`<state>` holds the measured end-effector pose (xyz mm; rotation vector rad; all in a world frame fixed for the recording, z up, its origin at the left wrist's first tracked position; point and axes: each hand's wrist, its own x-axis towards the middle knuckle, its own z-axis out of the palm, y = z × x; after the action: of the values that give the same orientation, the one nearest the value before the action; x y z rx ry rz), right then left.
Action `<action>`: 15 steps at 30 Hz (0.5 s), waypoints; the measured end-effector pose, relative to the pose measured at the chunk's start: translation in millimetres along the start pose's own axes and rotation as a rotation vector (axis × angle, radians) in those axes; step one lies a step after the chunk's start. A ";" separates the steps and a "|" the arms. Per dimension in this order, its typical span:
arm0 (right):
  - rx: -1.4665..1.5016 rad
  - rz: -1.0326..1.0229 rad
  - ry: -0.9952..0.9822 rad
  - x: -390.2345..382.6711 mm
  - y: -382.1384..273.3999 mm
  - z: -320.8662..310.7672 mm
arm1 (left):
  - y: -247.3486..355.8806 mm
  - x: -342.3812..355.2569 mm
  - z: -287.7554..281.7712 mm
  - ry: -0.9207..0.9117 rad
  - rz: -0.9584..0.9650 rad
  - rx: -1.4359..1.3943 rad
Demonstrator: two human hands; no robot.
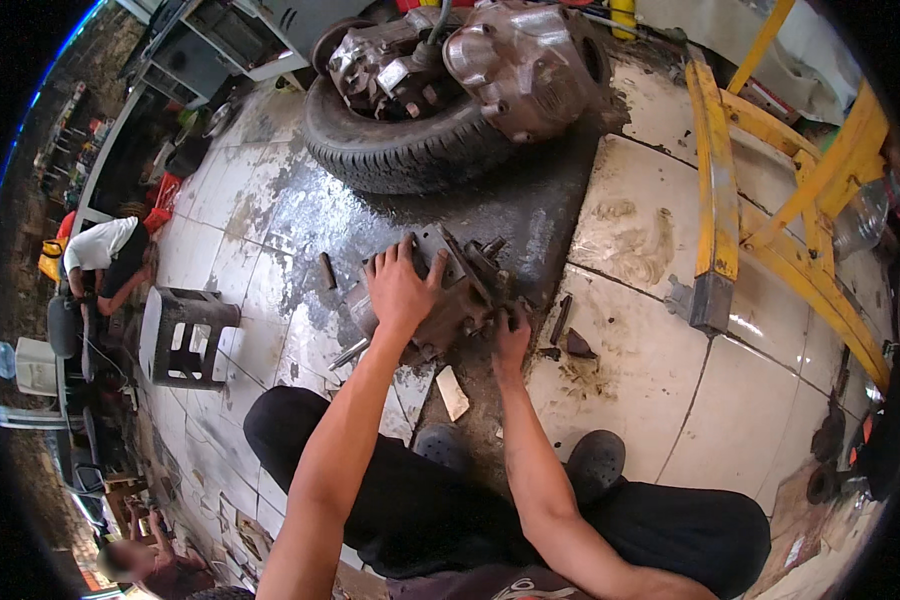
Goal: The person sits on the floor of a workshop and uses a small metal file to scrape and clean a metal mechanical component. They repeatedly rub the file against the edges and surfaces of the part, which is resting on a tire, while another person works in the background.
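A greasy metal housing (448, 322), much like a gearbox casing, lies on the dirty floor in front of my feet. My left hand (400, 288) rests on top of it with fingers spread and thumb apart. At the housing's right side, my right hand (511, 338) has its fingers curled in close; whatever they pinch is hidden. A splined shaft (350, 353) pokes out at the lower left of the housing. Dark metal parts (488, 252) stand at its far right edge. A short dark cylinder (327, 270) is on the floor to the left.
Ahead lies a tire (400, 150) bearing a large greasy metal assembly (525, 70). A yellow metal frame (715, 180) stands at right, a grey plastic stool (185, 338) at left. Dark metal scraps (578, 345) sit right of my hand. Two people are at the far left.
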<state>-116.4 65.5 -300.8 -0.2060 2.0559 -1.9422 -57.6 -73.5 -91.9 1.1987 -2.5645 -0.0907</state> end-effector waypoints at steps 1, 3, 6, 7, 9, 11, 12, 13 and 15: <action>-0.026 0.031 -0.078 -4.5 -1.3 1.4 | -9.1 -4.8 0.5 0.001 -0.020 0.008; -0.071 0.084 -0.223 -10.5 -14.1 4.6 | -29.8 -9.9 -1.2 0.009 -0.046 0.022; 0.171 0.063 -0.164 -5.3 -7.1 3.5 | -16.0 -4.8 1.3 0.016 -0.007 0.017; 0.072 0.069 -0.162 -5.7 -7.6 2.7 | -16.0 -4.9 0.5 0.002 -0.020 0.017; -0.126 0.079 -0.155 -4.4 -9.2 -0.5 | -14.9 -5.2 -1.0 -0.024 -0.044 0.016; -0.049 0.034 -0.164 -10.1 -20.2 2.6 | -20.5 -7.6 -0.6 -0.005 -0.035 0.010; -0.010 0.011 -0.168 -14.0 -25.7 5.4 | -23.5 -8.2 -0.3 0.004 -0.031 0.007; -0.022 0.048 -0.107 -17.2 -25.5 5.6 | -20.1 -7.2 -0.3 -0.003 -0.034 0.015; -0.043 0.123 0.016 -22.8 -25.2 7.0 | -13.6 -4.6 -0.3 -0.016 -0.039 0.032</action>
<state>-95.3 64.0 -273.3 -0.0724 2.0706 -1.8339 -44.6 -78.9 -95.3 1.2654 -2.5662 -0.0679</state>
